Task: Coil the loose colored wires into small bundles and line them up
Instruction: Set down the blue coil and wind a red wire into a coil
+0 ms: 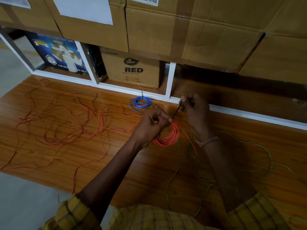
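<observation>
A person's two hands work above a wooden surface [116, 163] that runs along a low white shelf. The left hand [152, 126] pinches the top of an orange coil [168, 136], its grip closed tight on the gathered loops. The right hand [195, 108] holds one end of a thin black tie [176, 112], fingers curled round it, and the tie runs down to the coil at the left thumb.

Just beyond the hands, against the shelf edge, lies a finished blue bundle [140, 104], cinched by a dark tie that sticks up. To the left, a long loose orange wire [66, 123] sprawls in wide tangled loops across the surface. To the right, a loose green wire [259, 156] trails under the right forearm.

The likely risks: if the left pinch slackens before the tie is twisted shut, the springy loops could fan open. A short orange tail hangs free near the green wire and could snag it. The tie may also slip from the fingers.

In the shelf openings stand a blue printed box [56, 57] showing tape rolls and a brown carton [132, 70] marked "RED"; both are closed, contents unseen. Large taped cardboard cartons [207, 30] are stacked above.
</observation>
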A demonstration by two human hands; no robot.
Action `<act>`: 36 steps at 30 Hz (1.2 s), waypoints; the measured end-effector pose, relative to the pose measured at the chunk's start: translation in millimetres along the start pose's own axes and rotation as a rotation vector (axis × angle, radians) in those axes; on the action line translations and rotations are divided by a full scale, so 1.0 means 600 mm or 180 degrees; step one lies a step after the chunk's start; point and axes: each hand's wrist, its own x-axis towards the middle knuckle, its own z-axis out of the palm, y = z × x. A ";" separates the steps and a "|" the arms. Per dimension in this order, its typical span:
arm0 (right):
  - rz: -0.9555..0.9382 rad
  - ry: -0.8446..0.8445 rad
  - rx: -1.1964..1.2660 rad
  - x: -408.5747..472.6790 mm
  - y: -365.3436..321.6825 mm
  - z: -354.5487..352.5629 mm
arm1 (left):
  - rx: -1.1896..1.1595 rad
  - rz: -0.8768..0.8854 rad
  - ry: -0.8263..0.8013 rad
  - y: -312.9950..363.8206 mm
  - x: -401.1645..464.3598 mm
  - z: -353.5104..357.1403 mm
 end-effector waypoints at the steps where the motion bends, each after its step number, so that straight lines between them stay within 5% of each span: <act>1: 0.0057 0.0018 0.0059 -0.001 0.002 0.003 | 0.0018 -0.0014 -0.0011 -0.002 0.001 -0.003; 5: 0.0488 -0.0232 0.0637 0.003 0.006 0.004 | -0.0329 -0.0209 0.0032 -0.015 0.018 -0.026; 12: 0.0855 -0.1162 0.0362 -0.060 0.055 -0.022 | -0.1519 -0.0609 0.0264 -0.041 0.064 -0.027; 18: 0.0561 -0.0508 0.0011 -0.060 0.144 0.021 | -0.2190 -0.1005 0.0293 -0.078 0.122 0.011; 23: 0.0328 -0.0138 -0.1289 0.012 0.200 0.021 | -0.0498 -0.0583 0.0305 -0.126 0.181 0.021; 31: 0.0572 -0.0022 -0.2115 0.103 0.258 0.061 | 0.1430 -0.0237 0.0668 -0.166 0.269 0.025; 36: 0.0750 -0.0086 -0.2134 0.102 0.253 0.068 | 0.1598 -0.0269 0.0475 -0.195 0.265 0.021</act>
